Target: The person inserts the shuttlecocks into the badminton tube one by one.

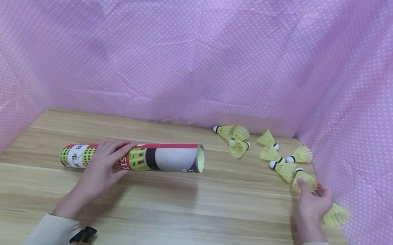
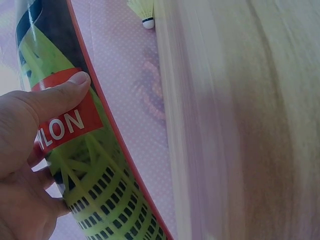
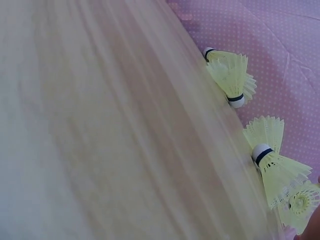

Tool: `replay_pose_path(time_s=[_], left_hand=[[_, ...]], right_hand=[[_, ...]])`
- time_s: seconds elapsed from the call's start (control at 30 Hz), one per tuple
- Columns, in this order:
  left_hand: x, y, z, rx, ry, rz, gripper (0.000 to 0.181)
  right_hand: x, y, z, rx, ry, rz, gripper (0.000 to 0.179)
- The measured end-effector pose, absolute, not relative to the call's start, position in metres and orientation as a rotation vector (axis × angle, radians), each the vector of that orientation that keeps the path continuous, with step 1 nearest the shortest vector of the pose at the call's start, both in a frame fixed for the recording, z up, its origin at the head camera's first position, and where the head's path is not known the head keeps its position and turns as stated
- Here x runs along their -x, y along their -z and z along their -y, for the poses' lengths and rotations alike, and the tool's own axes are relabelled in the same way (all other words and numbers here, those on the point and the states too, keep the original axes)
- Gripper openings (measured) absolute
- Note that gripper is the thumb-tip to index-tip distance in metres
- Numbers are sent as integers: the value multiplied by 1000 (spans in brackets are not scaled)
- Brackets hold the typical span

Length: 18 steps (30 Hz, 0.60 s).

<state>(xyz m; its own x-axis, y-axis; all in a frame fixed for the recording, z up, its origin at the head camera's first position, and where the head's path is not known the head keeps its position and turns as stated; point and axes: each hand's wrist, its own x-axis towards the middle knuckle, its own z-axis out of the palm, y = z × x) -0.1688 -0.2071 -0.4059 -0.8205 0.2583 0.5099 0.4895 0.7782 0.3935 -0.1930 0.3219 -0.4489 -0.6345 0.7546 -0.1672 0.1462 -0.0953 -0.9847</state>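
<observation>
A printed shuttlecock tube (image 1: 174,160) lies in my left hand (image 1: 101,167), its open end facing right and raised over the table with a shadow beneath. In the left wrist view the thumb (image 2: 65,97) presses across the tube's red label, with the fingers wrapped round the other side. At the right, my right hand (image 1: 312,206) pinches a yellow shuttlecock (image 1: 306,181) by its skirt, cork pointing away from me. Only fingertips of that hand show at the corner of the right wrist view. Another shuttlecock (image 1: 337,215) lies just beside the hand, partly hidden by it.
Several shuttlecocks (image 1: 282,170) lie loosely grouped near the right hand. A second cluster of shuttlecocks (image 1: 238,148) sits at the back edge of the wooden table (image 1: 177,233). Pink dotted cloth (image 1: 193,52) hangs round the back and sides.
</observation>
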Motion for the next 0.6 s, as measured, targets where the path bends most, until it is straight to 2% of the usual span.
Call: replay_pose_path(time_s=[0.33, 0.6], left_hand=[[168, 406, 207, 545, 733, 2554, 94], [169, 405, 206, 555, 732, 2540, 93]], right_hand=[[191, 436, -318, 924, -1817, 1670, 59], [193, 421, -305, 800, -1901, 1539, 45]])
